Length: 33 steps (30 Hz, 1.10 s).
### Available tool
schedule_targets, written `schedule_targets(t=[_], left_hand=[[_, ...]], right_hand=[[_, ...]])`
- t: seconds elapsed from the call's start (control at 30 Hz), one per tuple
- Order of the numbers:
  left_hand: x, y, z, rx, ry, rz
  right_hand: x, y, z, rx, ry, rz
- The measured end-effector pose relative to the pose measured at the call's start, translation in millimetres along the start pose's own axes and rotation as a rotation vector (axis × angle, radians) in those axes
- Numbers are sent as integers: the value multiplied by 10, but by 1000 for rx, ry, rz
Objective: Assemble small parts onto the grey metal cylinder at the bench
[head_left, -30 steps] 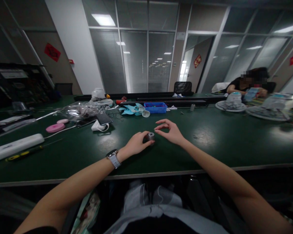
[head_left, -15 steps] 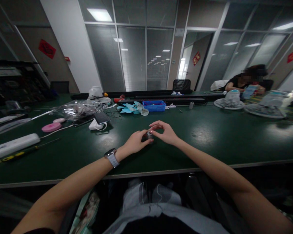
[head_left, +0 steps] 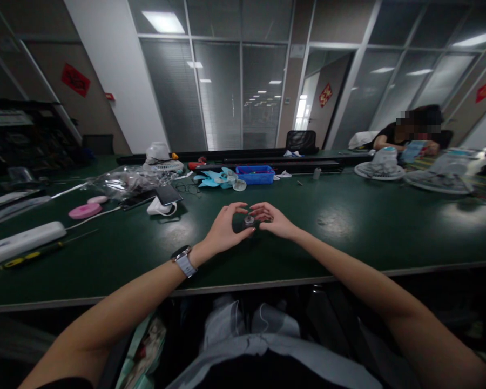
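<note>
A small round metallic part (head_left: 249,220) stands on the dark green table (head_left: 291,254) between my two hands. My left hand (head_left: 227,229) curves around its left side, thumb and fingers apart. On the other side my right hand (head_left: 276,222) has its fingers bent near the part, with a gap between fingertips and thumb. Neither hand visibly grips the part. Its lower side is dark and hard to make out.
Beyond my hands lie a blue basket (head_left: 255,174), light-blue fan blades (head_left: 216,179) and a small cylinder (head_left: 316,174). Left are a white charger (head_left: 160,207), pink discs (head_left: 85,210), a power strip (head_left: 24,244) and a screwdriver (head_left: 32,255). A person (head_left: 389,138) sits at far right.
Both hands have loosened around the small part; their thumbs and fingers are spread wider. The part's top now shows between them.
</note>
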<state>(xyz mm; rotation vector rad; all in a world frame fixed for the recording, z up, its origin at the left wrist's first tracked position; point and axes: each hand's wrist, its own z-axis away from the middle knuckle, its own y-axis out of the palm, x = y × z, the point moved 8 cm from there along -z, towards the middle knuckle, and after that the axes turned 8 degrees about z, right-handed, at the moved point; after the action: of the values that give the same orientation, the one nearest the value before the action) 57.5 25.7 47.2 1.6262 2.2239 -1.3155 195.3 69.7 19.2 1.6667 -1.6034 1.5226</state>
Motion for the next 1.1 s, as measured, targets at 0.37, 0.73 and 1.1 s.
schedule_targets(t=[0.37, 0.73, 1.1], left_hand=[[-21, 40, -10, 31, 51, 164], [32, -21, -38, -58, -43, 201], [85, -72, -72, -161, -63, 266]], right_hand=[[-65, 255, 26, 164, -3, 57], [-45, 261, 62, 185, -24, 13], [-6, 273, 70, 217, -27, 94]])
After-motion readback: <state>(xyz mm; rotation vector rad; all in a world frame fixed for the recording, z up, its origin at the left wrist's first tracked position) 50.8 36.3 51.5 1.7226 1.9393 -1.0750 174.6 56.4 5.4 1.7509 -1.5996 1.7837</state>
